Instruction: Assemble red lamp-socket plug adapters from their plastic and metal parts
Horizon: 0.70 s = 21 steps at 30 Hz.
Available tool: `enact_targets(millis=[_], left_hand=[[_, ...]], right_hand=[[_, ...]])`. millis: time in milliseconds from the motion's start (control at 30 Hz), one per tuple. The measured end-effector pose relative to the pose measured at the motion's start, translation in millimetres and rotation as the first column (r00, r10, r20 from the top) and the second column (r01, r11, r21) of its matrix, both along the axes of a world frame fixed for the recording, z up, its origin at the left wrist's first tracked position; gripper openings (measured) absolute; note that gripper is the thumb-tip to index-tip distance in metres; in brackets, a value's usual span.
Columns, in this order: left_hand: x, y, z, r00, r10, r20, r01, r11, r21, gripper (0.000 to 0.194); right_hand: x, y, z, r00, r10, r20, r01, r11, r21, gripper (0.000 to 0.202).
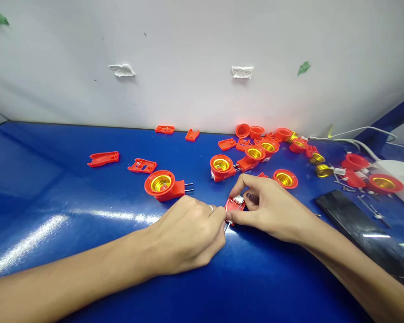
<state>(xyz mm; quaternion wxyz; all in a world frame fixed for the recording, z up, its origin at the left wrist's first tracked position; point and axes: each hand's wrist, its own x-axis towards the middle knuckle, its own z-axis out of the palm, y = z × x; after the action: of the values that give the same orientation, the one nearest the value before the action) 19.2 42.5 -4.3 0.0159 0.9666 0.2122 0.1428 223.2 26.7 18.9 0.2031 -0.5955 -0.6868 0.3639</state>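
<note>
Between my hands lies a red plastic plug housing (pixel 234 206) with its inside facing up, showing a white part and a wire. A metal prong (pixel 228 226) sticks out of its near end. My right hand (pixel 272 208) grips the housing between thumb and fingers. My left hand (pixel 188 235) is closed at the prong end; its fingertips are partly hidden, but they pinch the housing there. Just beyond my left hand rests a red lamp socket (pixel 161 184) with a gold threaded shell and two prongs. Another red socket (pixel 222 167) stands beyond the housing.
Red covers (pixel 143 165) lie scattered on the blue table (pixel 121 273). More sockets (pixel 268 146), red rings and gold shells (pixel 323 170) are heaped at the back right. A black phone (pixel 357 233) lies near my right forearm, beside loose metal pieces and a white power strip (pixel 395 172).
</note>
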Motion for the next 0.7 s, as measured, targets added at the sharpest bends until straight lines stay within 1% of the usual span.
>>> enact_targets(millis=[133, 233, 300, 367, 433, 500, 567, 700], left_hand=[[1.3, 0.3, 1.3, 1.000, -0.003, -0.014, 0.003, 1.000, -0.008, 0.029], [2.2, -0.2, 1.9, 1.000, 0.014, 0.014, -0.014, 1.000, -0.008, 0.028], [2.3, -1.7, 3.1, 0.997, 0.049, 0.054, -0.049, 0.999, -0.003, 0.026], [1.7, -3.9, 4.7, 0.990, 0.074, 0.117, -0.074, 0.997, -0.005, 0.020], [0.6, -6.4, 5.7, 0.978, 0.059, 0.199, -0.061, 0.998, 0.005, 0.014], [-0.3, -8.2, 5.2, 0.968, 0.028, 0.251, -0.038, 0.999, 0.035, 0.011], [-0.5, -9.0, 3.4, 0.969, 0.024, 0.244, -0.042, 0.997, 0.069, 0.012], [0.9, -8.4, 0.1, 0.973, 0.060, 0.224, -0.087, 0.990, 0.114, 0.014]], right_hand=[[-1.1, -1.0, 2.3, 1.000, -0.002, 0.014, 0.002, 1.000, -0.005, 0.017], [-2.3, -1.1, 3.2, 1.000, -0.010, 0.026, 0.010, 1.000, -0.006, 0.018], [-2.0, -1.0, 3.7, 0.999, -0.017, 0.038, 0.017, 1.000, -0.004, 0.018], [-0.3, -0.8, 4.0, 0.999, -0.022, 0.035, 0.022, 1.000, -0.006, 0.020], [2.4, -0.5, 4.0, 1.000, -0.022, 0.011, 0.022, 0.999, -0.023, 0.022], [5.2, 0.1, 3.3, 1.000, -0.020, 0.003, 0.020, 0.999, -0.037, 0.023], [7.0, 1.0, 2.3, 1.000, -0.014, 0.021, 0.015, 0.999, -0.039, 0.021], [7.8, 2.9, 0.3, 0.997, -0.006, 0.073, 0.008, 1.000, -0.029, 0.014]])
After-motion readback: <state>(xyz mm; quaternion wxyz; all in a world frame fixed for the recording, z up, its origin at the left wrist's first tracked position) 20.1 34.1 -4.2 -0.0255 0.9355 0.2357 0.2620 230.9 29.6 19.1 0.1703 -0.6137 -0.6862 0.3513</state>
